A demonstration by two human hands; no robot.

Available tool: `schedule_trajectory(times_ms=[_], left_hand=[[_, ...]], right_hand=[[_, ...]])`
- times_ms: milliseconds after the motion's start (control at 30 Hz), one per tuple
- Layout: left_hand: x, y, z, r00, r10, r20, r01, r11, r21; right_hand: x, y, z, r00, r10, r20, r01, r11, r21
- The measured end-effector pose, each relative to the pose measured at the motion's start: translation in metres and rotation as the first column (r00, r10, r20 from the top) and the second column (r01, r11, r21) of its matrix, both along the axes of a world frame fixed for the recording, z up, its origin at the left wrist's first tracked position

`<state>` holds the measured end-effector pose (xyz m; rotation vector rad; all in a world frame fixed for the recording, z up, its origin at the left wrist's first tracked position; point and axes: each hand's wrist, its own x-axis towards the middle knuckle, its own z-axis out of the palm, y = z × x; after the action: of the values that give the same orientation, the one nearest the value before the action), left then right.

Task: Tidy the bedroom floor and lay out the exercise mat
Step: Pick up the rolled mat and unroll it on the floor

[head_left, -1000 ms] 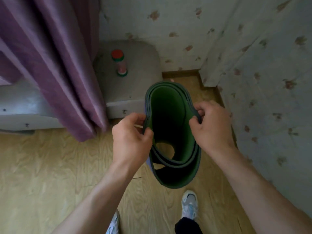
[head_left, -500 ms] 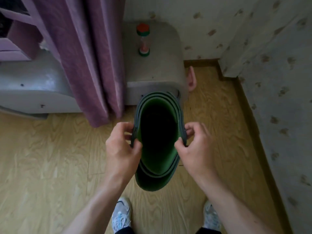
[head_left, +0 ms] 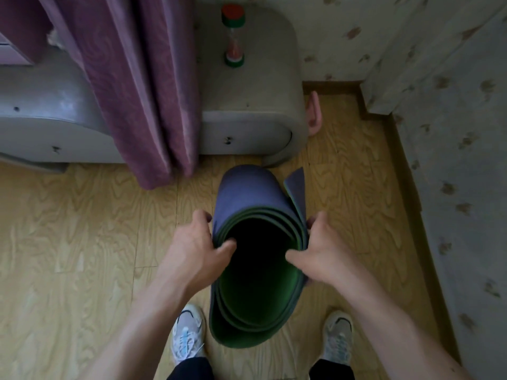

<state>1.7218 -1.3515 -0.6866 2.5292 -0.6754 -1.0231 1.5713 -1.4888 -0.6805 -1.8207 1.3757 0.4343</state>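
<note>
Rolled exercise mat (head_left: pixel 247 193) held above wooden floor (head_left: pixel 82 242); left hand (head_left: pixel 196 246) and right hand (head_left: pixel 321 250) fingers clamped on opposite rim edges, thumbs inside

Your forearms are bare, with no sleeves, watch or rings showing on your left hand (head_left: pixel 196 249) or right hand (head_left: pixel 323 253). You wear pale grey mesh trainers (head_left: pixel 188 334) with dark swooshes, light-blue laces, and black trouser legs (head_left: pixel 332 370).
</note>
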Motion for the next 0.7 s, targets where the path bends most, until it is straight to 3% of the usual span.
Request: schedule_trajectory(times_ms=[100, 333, 467, 567, 633, 700], left_hand=[[-0.009, 0.009, -0.013, 0.994, -0.098, -0.044, 0.1, 0.994, 0.036], [-0.007, 0.009, -0.017, 0.998, 0.033, -0.057, -0.043, 0.983, -0.178], [-0.004, 0.007, -0.014, 0.999, 0.046, -0.021, -0.05, 0.958, -0.281], [-0.003, 0.012, -0.019, 0.999, 0.009, -0.042, -0.02, 0.962, -0.274], [-0.005, 0.018, -0.024, 0.987, -0.026, -0.159, -0.012, 0.973, -0.231], [-0.007, 0.027, -0.029, 0.923, -0.012, -0.385, -0.071, 0.977, -0.202]], right_hand=[[0.0, 0.014, -0.011, 1.0, -0.026, 0.004, 0.026, 0.998, 0.053], [0.003, 0.018, -0.005, 0.979, 0.011, 0.205, 0.015, 0.992, -0.123], [0.005, 0.015, 0.003, 0.961, 0.037, 0.275, 0.011, 0.985, -0.173], [0.0, 0.022, -0.004, 0.961, 0.073, 0.268, -0.02, 0.981, -0.195], [-0.005, 0.023, -0.012, 0.969, 0.117, 0.218, -0.087, 0.986, -0.139], [-0.011, 0.017, -0.019, 0.977, 0.106, 0.184, -0.11, 0.994, 0.014]])
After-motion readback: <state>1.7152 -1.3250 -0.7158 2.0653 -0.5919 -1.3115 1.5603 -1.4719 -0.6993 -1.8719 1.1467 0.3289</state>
